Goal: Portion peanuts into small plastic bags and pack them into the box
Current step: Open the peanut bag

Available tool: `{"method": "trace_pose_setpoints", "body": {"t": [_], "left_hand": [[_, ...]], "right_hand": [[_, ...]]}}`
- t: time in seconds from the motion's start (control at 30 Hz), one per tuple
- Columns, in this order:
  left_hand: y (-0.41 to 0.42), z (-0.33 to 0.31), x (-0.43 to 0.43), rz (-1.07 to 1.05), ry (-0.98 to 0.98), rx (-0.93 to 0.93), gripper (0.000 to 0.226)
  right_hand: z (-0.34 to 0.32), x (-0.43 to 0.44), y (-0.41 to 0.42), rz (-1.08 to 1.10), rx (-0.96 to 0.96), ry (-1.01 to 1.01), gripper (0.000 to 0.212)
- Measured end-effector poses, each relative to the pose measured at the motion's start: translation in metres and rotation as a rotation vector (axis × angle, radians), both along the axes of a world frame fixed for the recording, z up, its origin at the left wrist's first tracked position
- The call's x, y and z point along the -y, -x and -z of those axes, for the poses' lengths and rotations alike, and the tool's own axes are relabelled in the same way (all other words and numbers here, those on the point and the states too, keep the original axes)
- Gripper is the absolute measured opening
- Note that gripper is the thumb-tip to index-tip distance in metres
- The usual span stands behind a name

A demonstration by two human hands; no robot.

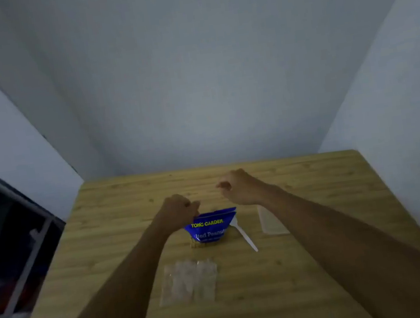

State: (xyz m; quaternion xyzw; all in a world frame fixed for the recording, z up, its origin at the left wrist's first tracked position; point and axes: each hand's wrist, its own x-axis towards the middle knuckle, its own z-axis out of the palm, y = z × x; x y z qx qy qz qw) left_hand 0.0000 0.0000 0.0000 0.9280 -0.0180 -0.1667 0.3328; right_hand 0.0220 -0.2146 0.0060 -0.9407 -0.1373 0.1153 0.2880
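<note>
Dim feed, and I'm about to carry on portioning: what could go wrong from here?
The left hand grips the peanut bag by one top corner only, so it could tip and spill on the table. The white utensil lies close against the bag's right side and may get knocked away. The small clear bags barely show against the wood.

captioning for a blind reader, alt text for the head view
The left hand grips the top of a blue peanut bag on a wooden table; right hand hovers near it, fingers curled. A white utensil and clear bags lie nearby.
</note>
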Motion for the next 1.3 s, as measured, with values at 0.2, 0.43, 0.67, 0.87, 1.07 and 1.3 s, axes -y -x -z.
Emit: {"method": "trace_pose_setpoints", "body": {"t": [0.2,0.43,0.67,0.87,1.07,1.3], "left_hand": [[0.028,0.054,0.008,-0.413,0.346,-0.315,0.04],[0.024,0.077,0.02,-0.696,0.55,-0.389,0.044],[0.024,0.09,0.018,-0.672,0.685,-0.306,0.041],[0.028,0.095,0.018,-0.651,0.672,-0.247,0.035],[0.026,0.1,0.02,-0.655,0.7,-0.235,0.034],[0.024,0.1,0.026,-0.679,0.679,-0.209,0.028]], "right_hand": [[0.04,-0.022,0.018,-0.026,-0.027,0.097,0.031],[0.076,-0.022,0.036,-0.102,0.176,0.153,0.035],[0.088,-0.014,0.039,-0.188,0.368,0.11,0.033],[0.095,-0.012,0.034,-0.193,0.373,0.119,0.038],[0.095,-0.009,0.035,-0.205,0.328,0.081,0.044],[0.093,-0.011,0.03,-0.013,0.22,-0.092,0.027]]}}
